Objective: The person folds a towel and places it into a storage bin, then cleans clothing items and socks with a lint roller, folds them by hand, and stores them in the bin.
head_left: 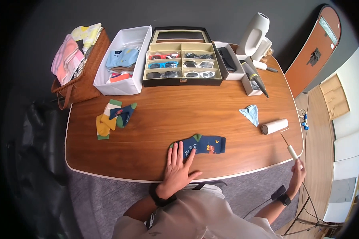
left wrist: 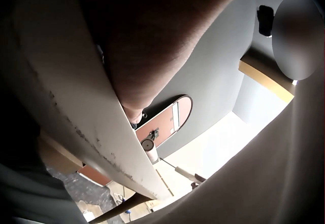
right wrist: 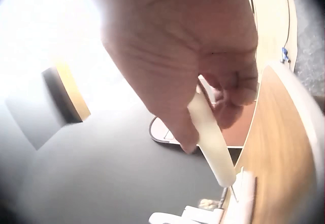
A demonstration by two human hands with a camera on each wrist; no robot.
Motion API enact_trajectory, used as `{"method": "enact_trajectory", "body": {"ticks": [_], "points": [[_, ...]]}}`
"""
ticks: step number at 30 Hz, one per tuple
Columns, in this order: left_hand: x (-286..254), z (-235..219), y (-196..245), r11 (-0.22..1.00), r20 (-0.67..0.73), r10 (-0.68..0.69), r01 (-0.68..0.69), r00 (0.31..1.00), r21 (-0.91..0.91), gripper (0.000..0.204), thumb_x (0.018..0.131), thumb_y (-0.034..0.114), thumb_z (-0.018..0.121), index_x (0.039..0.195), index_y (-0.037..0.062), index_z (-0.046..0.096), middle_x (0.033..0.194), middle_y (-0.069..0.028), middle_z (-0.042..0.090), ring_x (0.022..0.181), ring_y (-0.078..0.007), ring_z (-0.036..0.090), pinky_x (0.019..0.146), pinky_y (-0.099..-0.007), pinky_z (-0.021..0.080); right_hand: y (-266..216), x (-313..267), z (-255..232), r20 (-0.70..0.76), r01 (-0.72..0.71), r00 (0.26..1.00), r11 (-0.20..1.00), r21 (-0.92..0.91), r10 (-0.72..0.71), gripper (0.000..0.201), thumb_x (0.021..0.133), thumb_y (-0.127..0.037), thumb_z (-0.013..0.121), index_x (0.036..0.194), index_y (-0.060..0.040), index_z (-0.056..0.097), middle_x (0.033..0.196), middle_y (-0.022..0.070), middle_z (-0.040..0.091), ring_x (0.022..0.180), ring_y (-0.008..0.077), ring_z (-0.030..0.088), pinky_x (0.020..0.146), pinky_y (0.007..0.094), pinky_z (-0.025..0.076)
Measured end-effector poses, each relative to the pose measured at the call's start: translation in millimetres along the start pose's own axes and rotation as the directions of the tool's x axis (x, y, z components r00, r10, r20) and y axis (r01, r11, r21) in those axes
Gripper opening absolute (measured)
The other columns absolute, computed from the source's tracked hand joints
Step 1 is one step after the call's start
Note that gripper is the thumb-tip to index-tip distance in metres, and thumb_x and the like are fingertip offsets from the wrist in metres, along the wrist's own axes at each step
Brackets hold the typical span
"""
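A dark blue sock (head_left: 211,144) with a green heel lies flat near the table's front edge. My left hand (head_left: 178,169) rests on the sock's foot end, fingers straight and spread, covering part of it. At the right end of the table, my right hand (head_left: 298,175) grips the white handle (head_left: 292,152) of a lint roller (head_left: 274,126). In the right wrist view the thumb and fingers close round that handle (right wrist: 212,140). The roller's cylinder is low over the wood, right of a crumpled light blue cloth (head_left: 250,114).
Yellow, green and blue socks (head_left: 103,126) lie at the left. Along the back stand a wicker basket (head_left: 95,59) of clothes, a white bin (head_left: 137,85) with folded cloths, a case (head_left: 167,83) of sunglasses, small white boxes (head_left: 236,75) and a white vase (head_left: 254,36).
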State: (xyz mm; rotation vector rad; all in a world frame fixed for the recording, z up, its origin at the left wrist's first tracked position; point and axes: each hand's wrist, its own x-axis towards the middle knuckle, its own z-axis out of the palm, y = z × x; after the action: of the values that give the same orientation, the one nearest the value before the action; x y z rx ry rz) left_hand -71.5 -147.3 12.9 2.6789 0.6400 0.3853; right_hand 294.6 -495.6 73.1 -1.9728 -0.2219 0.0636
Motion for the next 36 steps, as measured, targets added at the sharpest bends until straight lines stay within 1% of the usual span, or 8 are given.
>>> {"method": "enact_trajectory", "body": {"ticks": [5,7,15,21,22,24,30,36], "points": [[-15,-4,-7,0.991,-0.028,-0.110,0.108,0.994,-0.073,0.099,0.084,0.055,0.065,0.144,-0.0138,0.025,0.153,-0.0355,0.014,0.144,-0.0487,0.012,0.117,-0.0562,0.011,-43,13,31,-0.499,0.305,0.856,0.912,0.275,-0.136,0.035,0.098,-0.034,0.060,0.095,-0.0002,0.065,0.081,0.0050,0.058,0.081,0.0130,0.058,0.076,0.0259,0.044],[-22,-4,-12,0.990,-0.031,-0.129,0.127,0.991,-0.065,0.099,0.084,0.054,0.065,0.144,-0.0145,0.024,0.154,-0.0333,0.014,0.145,-0.0463,0.012,0.117,-0.0547,0.011,-56,22,41,-0.436,0.342,0.889,0.835,0.431,-0.139,0.035,0.100,-0.034,0.056,0.091,-0.0009,0.063,0.090,0.0100,0.061,0.097,0.0184,0.059,0.086,0.0307,0.045],[-20,-8,-11,0.984,-0.042,-0.168,0.164,0.985,-0.070,0.090,0.089,0.047,0.061,0.144,-0.0135,0.024,0.155,-0.0295,0.017,0.145,-0.0414,0.017,0.118,-0.0484,0.016,-163,-24,120,-0.316,0.552,0.833,0.724,0.414,-0.454,0.039,0.102,-0.023,0.052,0.069,-0.0111,0.037,0.052,-0.0040,0.030,0.044,0.0081,0.028,0.044,0.0255,0.026],[-17,-14,-10,0.983,-0.031,-0.162,0.159,0.986,-0.092,0.077,0.092,0.034,0.058,0.145,-0.0114,0.026,0.156,-0.0268,0.019,0.146,-0.0399,0.017,0.118,-0.0486,0.016,-186,-106,203,0.275,0.279,0.695,0.601,0.749,-0.665,0.031,0.094,-0.021,0.056,0.071,-0.0112,0.038,0.051,-0.0009,0.034,0.042,0.0117,0.034,0.038,0.0295,0.025],[-16,-12,-12,0.985,-0.028,-0.154,0.151,0.988,-0.087,0.077,0.092,0.034,0.058,0.145,-0.0114,0.026,0.156,-0.0268,0.019,0.146,-0.0399,0.017,0.118,-0.0486,0.016,-199,-122,219,0.398,-0.013,0.749,0.589,0.808,-0.529,0.030,0.082,-0.018,0.074,0.065,-0.0067,0.052,0.061,0.0054,0.056,0.053,0.0117,0.050,0.049,0.0268,0.042],[-16,-7,-13,0.987,-0.028,-0.157,0.158,0.987,0.005,0.068,0.091,0.024,0.056,0.143,-0.0122,0.030,0.154,-0.0262,0.024,0.145,-0.0390,0.020,0.118,-0.0491,0.017,-206,-120,248,0.591,0.003,0.558,0.714,0.700,-0.582,0.030,0.083,-0.010,0.069,0.065,-0.0065,0.046,0.057,0.0021,0.049,0.049,0.0114,0.043,0.046,0.0274,0.034],[-14,-6,-13,0.977,-0.036,-0.215,0.215,0.976,-0.005,0.062,0.089,0.011,0.049,0.144,-0.0110,0.029,0.153,-0.0264,0.027,0.144,-0.0408,0.020,0.118,-0.0506,0.015,-220,-130,305,0.752,-0.246,0.411,0.731,0.636,-0.516,0.032,0.088,-0.002,0.061,0.064,-0.0043,0.040,0.052,0.0011,0.041,0.046,0.0086,0.034,0.044,0.0261,0.027],[-10,-5,-8,0.970,-0.010,-0.231,0.231,0.973,0.079,0.061,0.089,0.012,0.050,0.142,-0.0127,0.031,0.152,-0.0281,0.026,0.143,-0.0397,0.024,0.118,-0.0500,0.015,-206,-113,299,0.770,-0.436,0.459,0.642,0.630,-0.444,0.033,0.089,-0.004,0.062,0.060,-0.0055,0.045,0.050,-0.0020,0.046,0.043,0.0041,0.037,0.041,0.0237,0.026]]}}
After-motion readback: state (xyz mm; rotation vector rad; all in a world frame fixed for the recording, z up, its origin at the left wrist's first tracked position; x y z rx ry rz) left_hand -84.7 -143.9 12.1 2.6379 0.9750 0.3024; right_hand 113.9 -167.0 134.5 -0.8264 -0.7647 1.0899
